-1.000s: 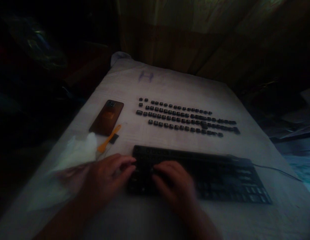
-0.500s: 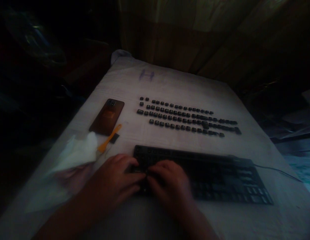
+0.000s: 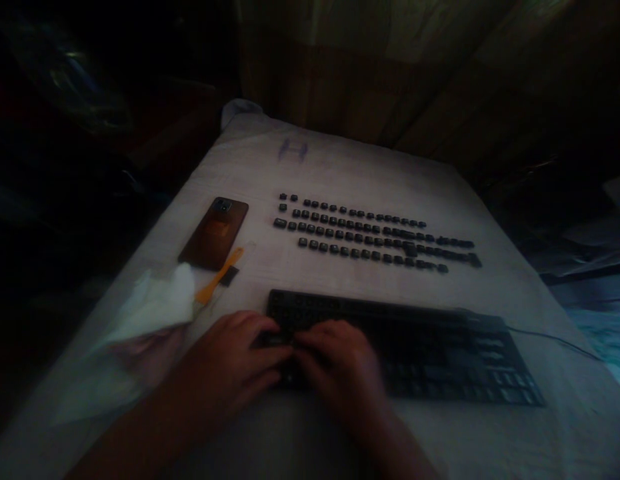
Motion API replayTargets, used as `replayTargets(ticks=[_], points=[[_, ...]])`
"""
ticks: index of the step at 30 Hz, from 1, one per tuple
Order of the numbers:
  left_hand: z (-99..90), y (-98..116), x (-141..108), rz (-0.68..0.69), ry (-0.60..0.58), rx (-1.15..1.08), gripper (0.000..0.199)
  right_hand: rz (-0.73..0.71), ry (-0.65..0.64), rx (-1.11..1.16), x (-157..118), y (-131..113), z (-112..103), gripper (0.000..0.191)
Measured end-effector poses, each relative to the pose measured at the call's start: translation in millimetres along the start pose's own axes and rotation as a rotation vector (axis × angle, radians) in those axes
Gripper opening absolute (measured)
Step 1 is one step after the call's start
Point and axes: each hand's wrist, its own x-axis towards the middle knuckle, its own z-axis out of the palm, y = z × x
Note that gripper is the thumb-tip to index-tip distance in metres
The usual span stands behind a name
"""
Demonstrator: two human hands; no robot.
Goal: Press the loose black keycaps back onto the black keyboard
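A black keyboard (image 3: 440, 353) lies near the front of a cloth-covered surface, partly without keycaps. Both hands are over its left end. My left hand (image 3: 240, 357) rests at the left edge, fingers bent and pointing right. My right hand (image 3: 337, 353) is beside it with fingertips drawn together, nearly touching the left fingers. Whatever lies between the fingertips is too dark and small to make out. Behind the keyboard, loose black keycaps (image 3: 350, 236) are laid out in several rows.
A brown phone (image 3: 215, 233) lies to the left, with an orange-handled brush (image 3: 217, 277) close by. Nearer sits a crumpled white cloth or bag (image 3: 150, 303). The keyboard's cable (image 3: 555, 339) runs off right across the pale cloth (image 3: 360, 163). A curtain (image 3: 370, 73) hangs behind.
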Motion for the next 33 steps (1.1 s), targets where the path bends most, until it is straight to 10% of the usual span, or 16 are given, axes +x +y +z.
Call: replayTargets(ticks=[33], points=[[-8.4,5.9,5.1,0.063,0.003,0.057,0.029,-0.096,0.002,-0.033,-0.4,3.2,-2.8,0.016]])
